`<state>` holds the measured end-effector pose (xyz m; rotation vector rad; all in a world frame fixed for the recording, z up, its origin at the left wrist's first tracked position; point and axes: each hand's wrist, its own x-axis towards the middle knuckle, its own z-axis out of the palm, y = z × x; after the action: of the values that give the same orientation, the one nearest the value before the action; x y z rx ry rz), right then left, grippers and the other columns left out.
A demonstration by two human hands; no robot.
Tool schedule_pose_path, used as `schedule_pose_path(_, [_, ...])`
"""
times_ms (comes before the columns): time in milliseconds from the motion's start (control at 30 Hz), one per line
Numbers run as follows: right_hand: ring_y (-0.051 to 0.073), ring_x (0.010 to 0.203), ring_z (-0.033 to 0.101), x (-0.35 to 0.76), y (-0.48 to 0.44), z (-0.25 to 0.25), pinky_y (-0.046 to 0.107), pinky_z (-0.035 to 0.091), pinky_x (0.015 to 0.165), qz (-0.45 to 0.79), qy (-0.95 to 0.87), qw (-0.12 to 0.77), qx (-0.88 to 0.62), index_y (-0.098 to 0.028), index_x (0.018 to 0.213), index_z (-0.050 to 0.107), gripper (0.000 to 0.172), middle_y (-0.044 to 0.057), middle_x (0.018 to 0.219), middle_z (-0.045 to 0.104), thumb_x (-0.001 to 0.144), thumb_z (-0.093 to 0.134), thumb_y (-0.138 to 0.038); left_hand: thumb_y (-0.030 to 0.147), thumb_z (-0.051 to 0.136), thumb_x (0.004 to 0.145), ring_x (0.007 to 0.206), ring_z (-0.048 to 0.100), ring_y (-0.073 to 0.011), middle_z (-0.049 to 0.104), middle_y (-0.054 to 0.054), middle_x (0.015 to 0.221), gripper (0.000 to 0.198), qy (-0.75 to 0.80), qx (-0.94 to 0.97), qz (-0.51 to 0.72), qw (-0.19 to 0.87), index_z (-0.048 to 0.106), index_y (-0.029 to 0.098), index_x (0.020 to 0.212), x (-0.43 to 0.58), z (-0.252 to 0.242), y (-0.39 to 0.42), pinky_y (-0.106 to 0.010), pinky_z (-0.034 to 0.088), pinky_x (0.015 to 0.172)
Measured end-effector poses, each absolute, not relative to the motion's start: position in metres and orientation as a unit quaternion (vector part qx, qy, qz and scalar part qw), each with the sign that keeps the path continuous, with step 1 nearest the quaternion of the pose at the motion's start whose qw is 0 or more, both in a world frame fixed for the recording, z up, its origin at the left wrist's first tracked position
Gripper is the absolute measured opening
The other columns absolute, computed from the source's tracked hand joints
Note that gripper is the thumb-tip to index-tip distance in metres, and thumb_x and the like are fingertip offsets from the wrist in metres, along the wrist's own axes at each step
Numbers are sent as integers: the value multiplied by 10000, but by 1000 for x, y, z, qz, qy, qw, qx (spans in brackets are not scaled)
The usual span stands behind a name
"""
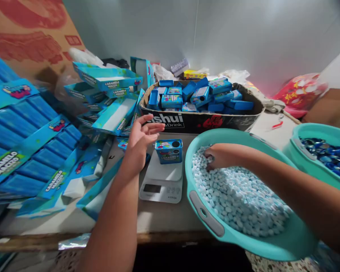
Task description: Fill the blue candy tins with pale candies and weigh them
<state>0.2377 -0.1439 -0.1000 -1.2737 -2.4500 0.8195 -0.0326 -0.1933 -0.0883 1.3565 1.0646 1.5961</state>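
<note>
My left hand [143, 139] is raised with its fingers spread and holds nothing. Beside it, a small blue candy tin [170, 151] with a round dark spot on top stands upright on a white kitchen scale [163, 181]. My right hand [214, 156] reaches into a turquoise basin [197, 151], its fingers curled among pale blue and white candies [238, 200]. Candies partly cover those fingertips. Behind the scale, a black cardboard box [192, 122] holds many blue tins [201, 94].
At the left lean trays packed with blue boxes [31, 132]. Several display trays [113, 113] are piled behind my left hand. Another turquoise basin [303, 143] with shiny dark-blue pieces stands at the right. A red bag [297, 92] lies at the back right, by the wall.
</note>
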Motion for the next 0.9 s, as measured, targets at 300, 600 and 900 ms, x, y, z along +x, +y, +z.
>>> schedule_pose_path(300, [44,407,273,241,-137,-91,261,163,534,348,-812,124,-451,-176,496,680,309,-66,424,535,384,784,92,264,516,769,893,654,-179,648,-9,849,197,424,494,708,275,553,243,962,-26,-82,-199,-358,527,858])
schedule_pose_path(600, [107,536,414,239,-146,-57,268,231,545,131,-903,-83,-401,-183,711,665,63,1,623,595,734,673,-241,253,561,808,788,638,-169,650,10,799,299,368,432,769,293,516,302,1099,-30,-82,-198,-305,535,725])
schedule_pose_path(900, [115,578,439,236,-145,-57,259,262,553,91,-908,-99,-398,-198,748,616,133,6,677,596,795,614,-321,222,573,820,771,637,-162,641,-9,815,206,406,457,736,290,576,265,1022,-32,-86,-195,-305,547,726])
